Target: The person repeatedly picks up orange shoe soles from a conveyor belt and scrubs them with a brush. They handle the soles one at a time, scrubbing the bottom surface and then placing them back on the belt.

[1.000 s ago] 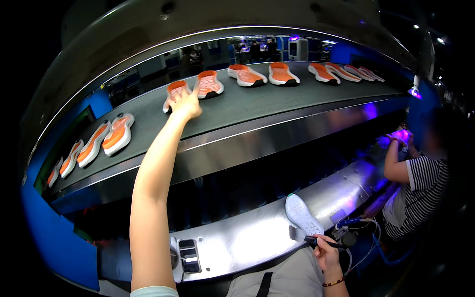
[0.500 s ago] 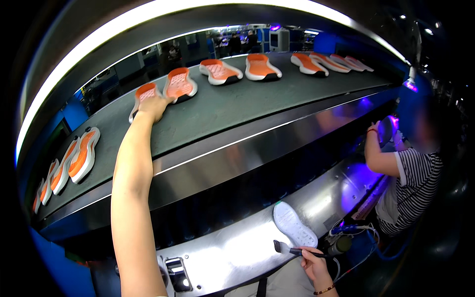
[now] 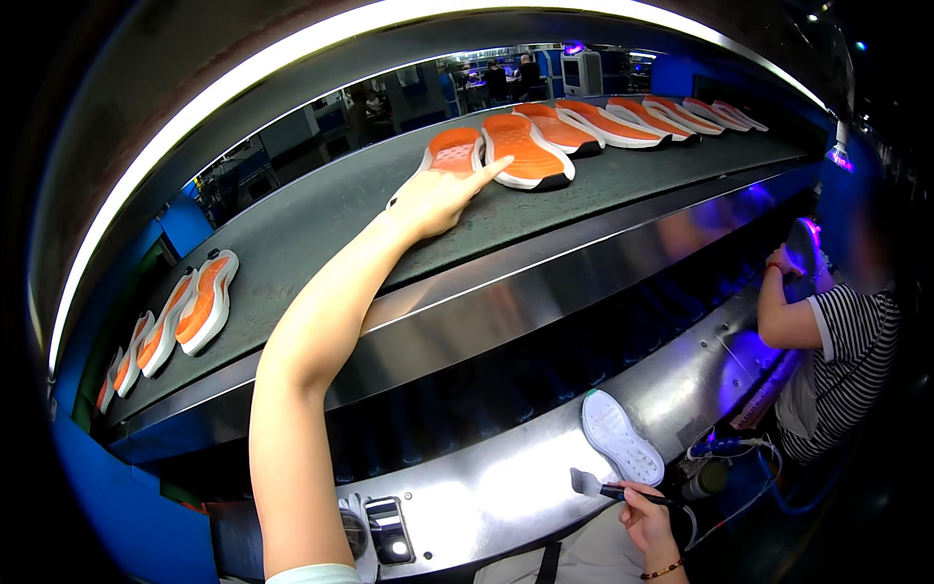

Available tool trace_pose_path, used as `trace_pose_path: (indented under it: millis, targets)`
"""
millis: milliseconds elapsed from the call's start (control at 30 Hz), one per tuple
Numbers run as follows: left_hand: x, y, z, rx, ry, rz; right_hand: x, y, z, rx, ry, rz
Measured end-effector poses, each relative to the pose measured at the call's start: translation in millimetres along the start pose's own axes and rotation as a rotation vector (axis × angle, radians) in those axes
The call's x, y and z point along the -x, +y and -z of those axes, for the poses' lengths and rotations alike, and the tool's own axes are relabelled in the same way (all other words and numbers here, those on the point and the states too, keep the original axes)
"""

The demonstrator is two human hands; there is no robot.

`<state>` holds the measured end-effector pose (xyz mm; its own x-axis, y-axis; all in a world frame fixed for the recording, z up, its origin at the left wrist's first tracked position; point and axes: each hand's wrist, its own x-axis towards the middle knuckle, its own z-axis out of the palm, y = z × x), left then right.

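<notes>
My left hand [image 3: 438, 202] reaches across to the dark conveyor belt and lies over the near end of an orange-and-white shoe sole [image 3: 455, 148]. One digit stretches right onto a neighbouring sole [image 3: 525, 151]; the other fingers are largely hidden. Low in the view, my right hand [image 3: 649, 518] is closed around the black handle of a flat brush [image 3: 587, 483], its bristles pointing left. Just beyond the brush, a white sole [image 3: 623, 438] lies on the shiny metal ledge [image 3: 486, 487].
Several more orange soles [image 3: 613, 125] overlap along the belt [image 3: 321, 248] to the right; another group [image 3: 207, 302] lies at its left end. A phone-like dark device [image 3: 389, 530] rests on the ledge. At right, a person in a striped shirt [image 3: 851, 336] holds a sole under violet light.
My left hand has swept right along the belt, and the sole under it has moved too. Soles there now sit closer together. My right hand still holds the brush; the view has shifted slightly.
</notes>
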<state>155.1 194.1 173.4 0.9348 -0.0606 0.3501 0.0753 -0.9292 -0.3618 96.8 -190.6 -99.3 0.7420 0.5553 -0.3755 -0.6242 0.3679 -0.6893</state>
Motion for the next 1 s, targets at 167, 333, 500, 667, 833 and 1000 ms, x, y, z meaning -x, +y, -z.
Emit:
trace_pose_path:
  millis: [167,333,500,667,833,1000]
  targets:
    - [16.6,-0.2,15.9,0.038,0.148,0.174,3.1,-6.3,-15.0,-0.009,-0.044,0.066]
    - [55.4,7.5,46.1,-0.176,-0.184,0.323,3.9,-17.6,21.4,-0.02,0.064,0.156]
    - [123.7,75.0,68.6,0.343,0.672,0.145,5.9,-17.9,36.7,-0.101,0.144,0.21]
    - [167.5,148.8,35.3,1.674,1.43,0.584,3.4,-8.5,30.6,-0.137,0.109,0.177]
    - [209.5,160.2,12.7,2.425,0.62,0.568,11.8,-12.7,27.4,-0.123,0.071,0.183]
    - [245.2,210.8,3.6,2.214,0.683,0.734,19.6,-17.8,50.4,-0.154,0.116,0.277]
